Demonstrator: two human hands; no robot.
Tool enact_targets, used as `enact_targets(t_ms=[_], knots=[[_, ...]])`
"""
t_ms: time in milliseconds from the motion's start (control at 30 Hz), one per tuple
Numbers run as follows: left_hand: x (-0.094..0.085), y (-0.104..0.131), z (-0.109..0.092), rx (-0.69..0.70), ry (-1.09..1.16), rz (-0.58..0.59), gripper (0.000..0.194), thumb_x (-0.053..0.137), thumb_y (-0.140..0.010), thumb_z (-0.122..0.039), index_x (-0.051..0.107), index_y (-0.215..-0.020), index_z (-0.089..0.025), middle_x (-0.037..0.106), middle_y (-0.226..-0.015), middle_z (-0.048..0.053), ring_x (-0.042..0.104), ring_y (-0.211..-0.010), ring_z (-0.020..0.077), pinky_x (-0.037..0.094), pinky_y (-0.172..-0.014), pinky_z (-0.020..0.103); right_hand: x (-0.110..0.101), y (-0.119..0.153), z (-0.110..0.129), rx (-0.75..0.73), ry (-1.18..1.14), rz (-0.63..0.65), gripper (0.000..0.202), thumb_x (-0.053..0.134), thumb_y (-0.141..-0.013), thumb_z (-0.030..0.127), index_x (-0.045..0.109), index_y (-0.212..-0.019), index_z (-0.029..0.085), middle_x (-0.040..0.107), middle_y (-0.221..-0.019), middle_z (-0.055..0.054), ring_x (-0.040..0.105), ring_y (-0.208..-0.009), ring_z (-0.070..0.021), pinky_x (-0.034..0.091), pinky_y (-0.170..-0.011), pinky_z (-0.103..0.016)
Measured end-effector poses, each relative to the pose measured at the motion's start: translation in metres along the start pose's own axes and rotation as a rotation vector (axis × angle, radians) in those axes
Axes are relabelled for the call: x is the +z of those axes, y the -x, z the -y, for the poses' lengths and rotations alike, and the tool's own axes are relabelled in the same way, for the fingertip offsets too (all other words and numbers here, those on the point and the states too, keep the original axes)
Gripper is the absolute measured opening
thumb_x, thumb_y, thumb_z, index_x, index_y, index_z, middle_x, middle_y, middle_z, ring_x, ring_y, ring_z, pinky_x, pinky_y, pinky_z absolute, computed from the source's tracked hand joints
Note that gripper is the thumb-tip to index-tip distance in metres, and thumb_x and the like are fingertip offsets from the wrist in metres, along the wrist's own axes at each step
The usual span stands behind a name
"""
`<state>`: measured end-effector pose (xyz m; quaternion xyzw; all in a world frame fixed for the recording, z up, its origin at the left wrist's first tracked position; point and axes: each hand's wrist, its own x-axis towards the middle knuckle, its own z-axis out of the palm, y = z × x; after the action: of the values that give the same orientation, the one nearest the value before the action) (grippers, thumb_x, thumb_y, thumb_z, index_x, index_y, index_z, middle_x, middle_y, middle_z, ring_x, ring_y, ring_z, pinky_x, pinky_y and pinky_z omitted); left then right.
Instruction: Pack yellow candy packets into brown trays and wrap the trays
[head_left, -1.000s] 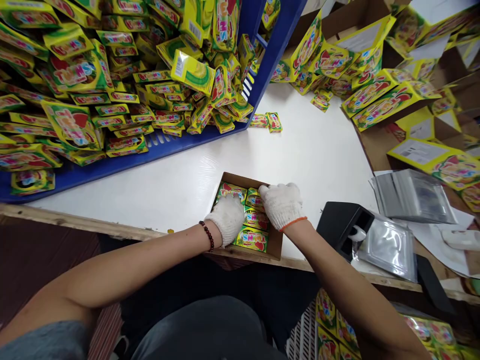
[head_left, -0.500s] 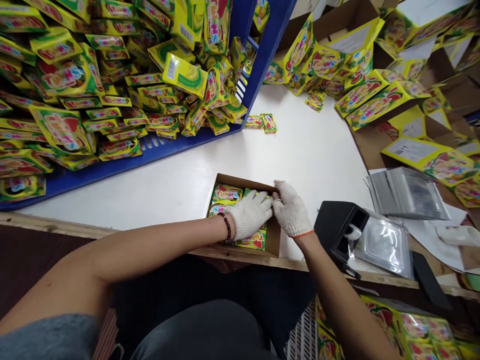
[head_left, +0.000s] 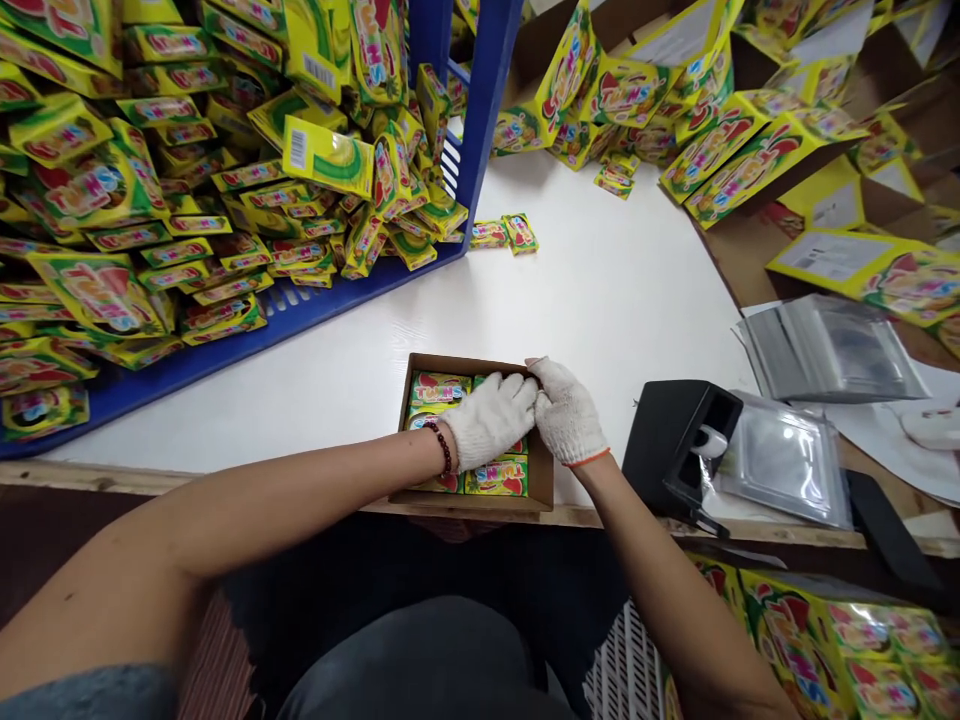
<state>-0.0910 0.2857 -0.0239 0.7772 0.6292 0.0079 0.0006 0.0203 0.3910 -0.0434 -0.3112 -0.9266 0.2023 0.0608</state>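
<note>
A shallow brown cardboard box [head_left: 541, 490] sits at the near edge of the white table and holds several small yellow-green "TWINS" packs [head_left: 496, 478]. My left hand [head_left: 495, 420], in a white knit glove, lies across the packs with its fingers stretched toward the box's right side. That hand and wrist cover the middle of the packs. At the right wall is my gloved right hand [head_left: 571, 412], its fingers curled at the box's upper right corner. The two hands meet near that wall.
A blue plastic crate [head_left: 484, 130] heaped with similar packs stands at left. Several loose packs [head_left: 519, 233] lie beside it. Open printed cartons [head_left: 772, 170] fill the far right. Nearer are a black tape dispenser [head_left: 675, 450] and stacked clear plastic sleeves [head_left: 832, 350].
The view has shifted slightly, and the box sits a little further left in the picture. My left hand still lies on the packs and my right hand stays at the box's right wall.
</note>
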Motion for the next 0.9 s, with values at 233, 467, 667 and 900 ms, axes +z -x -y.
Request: enact_targets(t_ms=[233, 467, 667, 900], knots=[[-0.004, -0.004, 0.009, -0.018, 0.069, 0.173, 0.03, 0.045, -0.095, -0.016, 0.064, -0.117, -0.007, 0.059, -0.124, 0.019, 0.056, -0.109, 0.0311, 0.047, -0.08, 0.042, 0.003, -0.001, -0.001, -0.016, -0.031, -0.006, 0.052, 0.035, -0.081, 0.006, 0.059, -0.127, 0.011, 0.063, -0.132, -0.014, 0.055, -0.127, -0.0204, 0.04, -0.113, -0.036], [0.014, 0.018, 0.011, 0.003, 0.173, 0.065, 0.05, 0.056, -0.09, -0.03, 0.054, -0.134, -0.007, 0.051, -0.145, 0.019, 0.047, -0.126, 0.035, 0.038, -0.106, 0.046, 0.016, -0.001, -0.009, -0.081, -0.253, -0.179, 0.048, 0.043, -0.075, 0.008, 0.063, -0.118, 0.014, 0.069, -0.115, -0.013, 0.062, -0.113, -0.0265, 0.044, -0.111, -0.048], [0.012, 0.016, 0.007, 0.051, 0.068, 0.024, 0.048, 0.056, -0.088, -0.032, 0.058, -0.129, -0.007, 0.055, -0.141, 0.02, 0.05, -0.124, 0.0355, 0.032, -0.11, 0.052, 0.017, -0.001, -0.009, -0.082, -0.26, -0.195, 0.047, 0.042, -0.074, 0.009, 0.063, -0.115, 0.015, 0.069, -0.113, -0.013, 0.063, -0.111, -0.0262, 0.046, -0.108, -0.048], [0.02, 0.008, 0.009, 0.058, 0.144, 0.113, 0.068, 0.062, -0.081, -0.045, 0.052, -0.137, -0.007, 0.053, -0.144, 0.021, 0.047, -0.13, 0.0355, 0.032, -0.111, 0.046, 0.015, 0.0, -0.009, -0.082, -0.225, -0.176, 0.048, 0.042, -0.074, 0.009, 0.063, -0.117, 0.014, 0.069, -0.114, -0.013, 0.063, -0.111, -0.0255, 0.045, -0.11, -0.045]])
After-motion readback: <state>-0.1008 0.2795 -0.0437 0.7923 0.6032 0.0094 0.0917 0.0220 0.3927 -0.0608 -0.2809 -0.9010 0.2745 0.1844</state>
